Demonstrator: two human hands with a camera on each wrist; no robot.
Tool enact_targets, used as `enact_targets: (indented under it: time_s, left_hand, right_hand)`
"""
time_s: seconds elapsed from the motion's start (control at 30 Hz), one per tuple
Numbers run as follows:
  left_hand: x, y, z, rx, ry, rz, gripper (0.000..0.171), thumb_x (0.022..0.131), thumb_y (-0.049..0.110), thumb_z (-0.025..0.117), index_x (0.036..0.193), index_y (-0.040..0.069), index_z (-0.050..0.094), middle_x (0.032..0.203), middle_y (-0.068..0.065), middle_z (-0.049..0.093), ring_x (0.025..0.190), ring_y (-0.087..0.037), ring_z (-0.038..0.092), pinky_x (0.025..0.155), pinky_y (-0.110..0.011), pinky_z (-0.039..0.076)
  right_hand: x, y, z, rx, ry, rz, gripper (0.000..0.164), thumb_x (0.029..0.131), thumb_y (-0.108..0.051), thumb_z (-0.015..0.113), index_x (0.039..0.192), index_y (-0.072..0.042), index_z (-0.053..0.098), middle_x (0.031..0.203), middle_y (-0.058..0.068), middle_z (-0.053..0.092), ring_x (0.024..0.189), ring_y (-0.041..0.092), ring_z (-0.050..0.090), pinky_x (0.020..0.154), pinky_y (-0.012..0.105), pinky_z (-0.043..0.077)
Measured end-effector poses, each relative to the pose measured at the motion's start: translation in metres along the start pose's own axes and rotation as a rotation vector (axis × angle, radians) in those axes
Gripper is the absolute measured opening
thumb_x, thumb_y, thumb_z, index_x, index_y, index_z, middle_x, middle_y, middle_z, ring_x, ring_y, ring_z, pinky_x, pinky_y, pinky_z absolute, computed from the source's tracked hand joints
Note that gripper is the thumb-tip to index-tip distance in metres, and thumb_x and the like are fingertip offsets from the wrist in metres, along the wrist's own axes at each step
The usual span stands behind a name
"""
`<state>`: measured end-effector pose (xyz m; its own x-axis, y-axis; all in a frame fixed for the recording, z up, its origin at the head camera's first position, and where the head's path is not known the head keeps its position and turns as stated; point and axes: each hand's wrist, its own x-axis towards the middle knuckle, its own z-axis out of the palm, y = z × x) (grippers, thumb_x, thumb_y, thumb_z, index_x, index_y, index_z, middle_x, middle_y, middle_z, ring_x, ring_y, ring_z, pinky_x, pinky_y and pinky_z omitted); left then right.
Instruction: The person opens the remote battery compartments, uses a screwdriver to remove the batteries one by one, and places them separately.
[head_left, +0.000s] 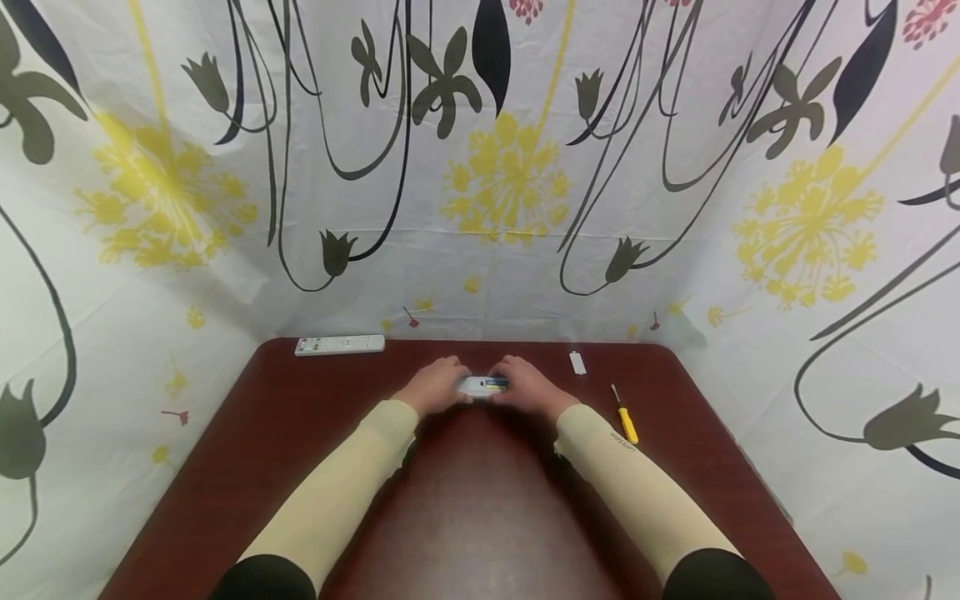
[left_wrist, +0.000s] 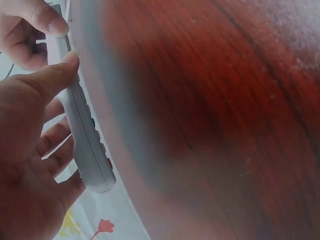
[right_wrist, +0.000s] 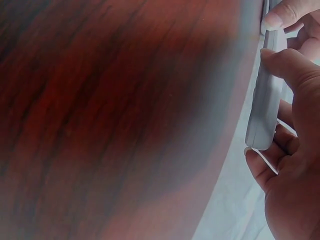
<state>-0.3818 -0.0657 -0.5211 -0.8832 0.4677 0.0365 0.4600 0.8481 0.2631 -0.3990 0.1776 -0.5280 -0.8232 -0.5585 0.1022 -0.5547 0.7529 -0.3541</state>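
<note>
A long, slim, light-grey plastic remote control point(head_left: 471, 387) was held crosswise over the far part of a dark-red, wood-grained table point(head_left: 480, 508). It lay directly between the left hand point(head_left: 437, 386) and the right hand point(head_left: 529, 387), touching both; opposite ends were pinched between thumbs and curled fingers. Near the right thumb, an open recess was shown, with what appeared to be yellow-and-blue batteries point(head_left: 496, 384) inside. For good handling, it was judged, the recess needed to be kept facing up, both ends gripped evenly, and pressure applied by the thumbs alone. A small, white, rectangular plastic cover point(head_left: 577, 363) was seen well apart, beyond the right hand.
</note>
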Motion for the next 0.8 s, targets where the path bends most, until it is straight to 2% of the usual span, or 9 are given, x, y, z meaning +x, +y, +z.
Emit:
enact_targets:
  time_s: [0.3,0.8]
  left_hand:
    - [0.0000,0.0033,0.0048,0.005,-0.023,-0.021,0.050,0.101,0.038,0.084,0.142,0.012,0.073,0.125,-0.006,0.064,0.110,-0.023,0.059,0.103,-0.043,0.053]
    - [0.0019,0.0025,0.0094,0.002,-0.045,-0.015,0.048,0.102,0.036,0.083,0.142,0.011,0.073,0.124,-0.007,0.063,0.109,-0.023,0.059,0.102,-0.042,0.053]
  right_hand:
    - [0.0001,0.0004,0.0046,-0.007,-0.024,0.005,0.041,0.096,-0.033,0.089,0.127,-0.009,0.076,0.115,0.004,0.067,0.103,0.021,0.061,0.097,0.042,0.054]
    - [0.0003,-0.0007,0.0105,0.015,-0.034,0.046,0.039,0.096,-0.030,0.090,0.125,-0.008,0.077,0.113,0.004,0.066,0.102,0.022,0.061,0.097,0.042,0.054]
